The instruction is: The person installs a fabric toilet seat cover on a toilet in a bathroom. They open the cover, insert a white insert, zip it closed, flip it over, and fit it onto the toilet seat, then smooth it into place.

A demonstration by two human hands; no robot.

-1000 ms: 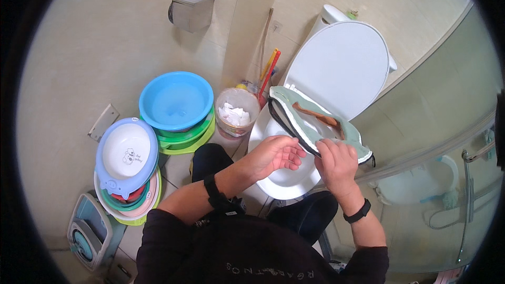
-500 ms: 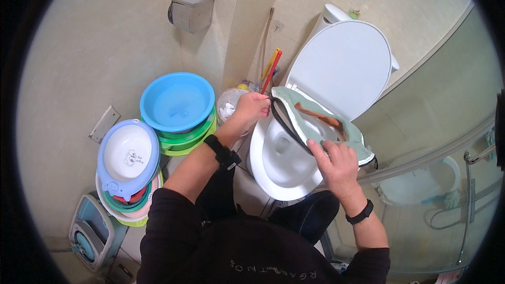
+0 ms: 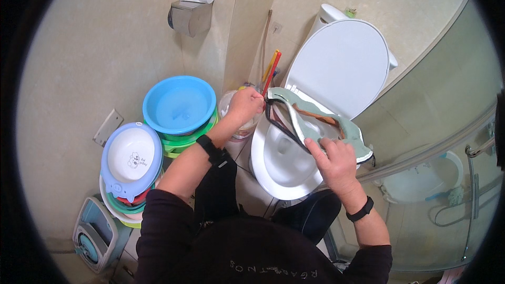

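A sage-green fabric toilet seat cover (image 3: pixel 350 135), with a white edge, a black zip and a brown strip, is held above the open white toilet bowl (image 3: pixel 273 173). My left hand (image 3: pixel 246 106) pinches the end of the zip at the cover's left corner. On the near edge, my right hand (image 3: pixel 334 160) has its thumb on one side and its fingers bent over the green fabric. Between my hands the black zip edge stands apart from the white-edged fabric, leaving a gap. Behind the cover the grey-white toilet lid (image 3: pixel 344 66) is raised.
At left, a light-blue basin (image 3: pixel 179 102) and a periwinkle basin (image 3: pixel 131 155) top stacks of basins. A grey folding bucket (image 3: pixel 97 236) stands below them. A waste bin (image 3: pixel 227 104) and red-handled tool (image 3: pixel 272 71) are beside the toilet. A curved glass shower wall (image 3: pixel 436 131) borders the right.
My left hand has shifted slightly left with the zip end. The gap between the black zip edge and the fabric looks wider there. My right hand keeps its hold.
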